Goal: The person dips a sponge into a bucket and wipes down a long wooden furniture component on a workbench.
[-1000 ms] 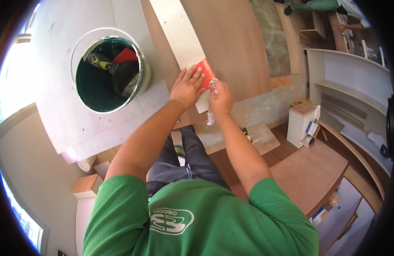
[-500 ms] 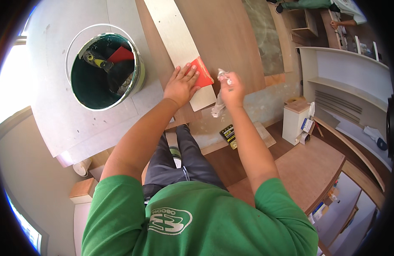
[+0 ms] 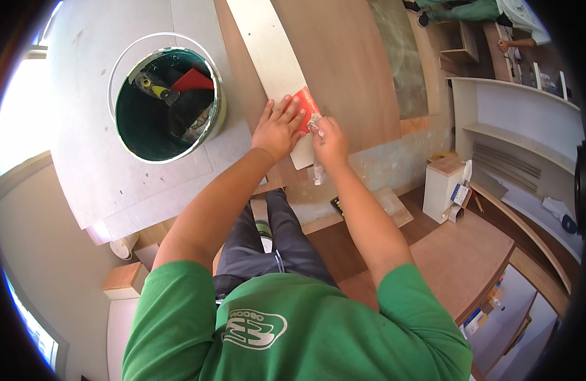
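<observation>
A flat red plastic spreader (image 3: 308, 100) lies on a narrow pale board (image 3: 267, 47), with beige smears on its surface. My left hand (image 3: 276, 132) rests flat over its left part, fingers spread and pressing down. Closed in a pinch, my right hand (image 3: 331, 145) holds a crumpled whitish wad (image 3: 319, 174), thin film or cloth; I cannot tell which. One end of the wad touches the spreader's right edge, and the other hangs below my fingers.
Left of the board stands a green-lined bucket (image 3: 129, 124) holding a red-bladed tool (image 3: 192, 80) and a dark yellow-marked tool. Brown plywood (image 3: 343, 63) lies under the board. At right are a white shelf unit (image 3: 515, 136) and a small white box (image 3: 440, 193). Another person (image 3: 518, 43) works at the far right.
My right hand has moved left, bringing the whitish wad onto the spreader's right edge. My left hand stays on the spreader. The whole view has shifted slightly.
</observation>
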### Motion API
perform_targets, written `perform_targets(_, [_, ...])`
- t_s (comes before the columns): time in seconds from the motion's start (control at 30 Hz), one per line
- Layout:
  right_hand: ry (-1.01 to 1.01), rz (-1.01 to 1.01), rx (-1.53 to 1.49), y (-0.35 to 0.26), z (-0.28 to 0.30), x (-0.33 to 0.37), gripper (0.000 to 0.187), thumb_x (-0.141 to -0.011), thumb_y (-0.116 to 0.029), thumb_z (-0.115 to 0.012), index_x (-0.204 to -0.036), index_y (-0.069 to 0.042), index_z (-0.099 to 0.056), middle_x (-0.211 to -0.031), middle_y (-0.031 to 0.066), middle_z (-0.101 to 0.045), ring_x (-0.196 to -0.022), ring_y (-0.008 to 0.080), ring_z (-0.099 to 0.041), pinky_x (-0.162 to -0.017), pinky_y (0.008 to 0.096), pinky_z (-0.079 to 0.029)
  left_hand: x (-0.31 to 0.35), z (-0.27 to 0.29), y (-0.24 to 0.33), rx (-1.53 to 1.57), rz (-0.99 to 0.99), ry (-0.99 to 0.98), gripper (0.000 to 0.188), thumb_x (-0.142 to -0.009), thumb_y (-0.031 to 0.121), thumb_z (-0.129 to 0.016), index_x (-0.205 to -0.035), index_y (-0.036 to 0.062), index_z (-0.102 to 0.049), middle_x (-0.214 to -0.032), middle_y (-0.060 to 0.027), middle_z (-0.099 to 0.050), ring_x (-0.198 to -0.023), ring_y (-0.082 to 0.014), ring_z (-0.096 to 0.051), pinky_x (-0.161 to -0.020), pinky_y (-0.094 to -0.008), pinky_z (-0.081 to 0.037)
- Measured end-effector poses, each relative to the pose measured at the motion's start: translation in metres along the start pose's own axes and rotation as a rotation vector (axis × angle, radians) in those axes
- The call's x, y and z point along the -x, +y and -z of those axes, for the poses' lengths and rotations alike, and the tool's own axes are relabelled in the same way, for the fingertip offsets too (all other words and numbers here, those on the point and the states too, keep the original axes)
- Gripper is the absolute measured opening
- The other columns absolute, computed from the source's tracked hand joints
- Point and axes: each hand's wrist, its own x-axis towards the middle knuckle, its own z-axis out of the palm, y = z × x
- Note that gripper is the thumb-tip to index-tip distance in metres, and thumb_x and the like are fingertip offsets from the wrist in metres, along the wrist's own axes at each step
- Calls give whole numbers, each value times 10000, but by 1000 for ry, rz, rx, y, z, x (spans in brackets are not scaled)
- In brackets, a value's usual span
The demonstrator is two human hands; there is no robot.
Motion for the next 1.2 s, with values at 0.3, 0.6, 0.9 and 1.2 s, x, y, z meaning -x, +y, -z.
perform_targets(0.3, [6, -32, -40, -5, -6, -9, 117, -838, -69, -657, -918, -71, -571, -941, 125, -605, -871, 381, -622, -725, 481, -504, 6, -12, 4, 39, 84, 60, 579, -995, 416, -524, -1470, 87, -491, -1603, -56, -376, -1497, -214, -300, -1230, -508, -196])
perform_targets(0.6, [-119, 46, 115, -6, -3, -22, 125, -809, -79, -651, -899, -78, -564, -924, 126, -607, -837, 394, -619, -702, 493, -501, 1, -10, -2, 77, 121, 6, 584, -997, 409, -518, -1491, 100, -470, -1613, -30, -360, -1515, -187, -255, -1241, -529, -144])
perform_targets(0.9, [-77, 70, 176, -10, -6, -37, 116, -812, -67, -632, -902, -85, -561, -916, 130, -605, -837, 394, -619, -706, 498, -501, 0, -6, -1, 43, 99, -54, 581, -999, 409, -510, -1503, 124, -458, -1616, -11, -357, -1523, -174, -235, -1241, -557, -110])
perform_targets(1.2, [-38, 22, 212, -8, -10, -59, 141, -796, -61, -635, -917, -102, -575, -924, 132, -608, -844, 389, -617, -705, 503, -503, -6, -5, 1, 63, 116, -6, 579, -996, 414, -516, -1499, 133, -464, -1602, -3, -384, -1521, -162, -240, -1236, -574, -107])
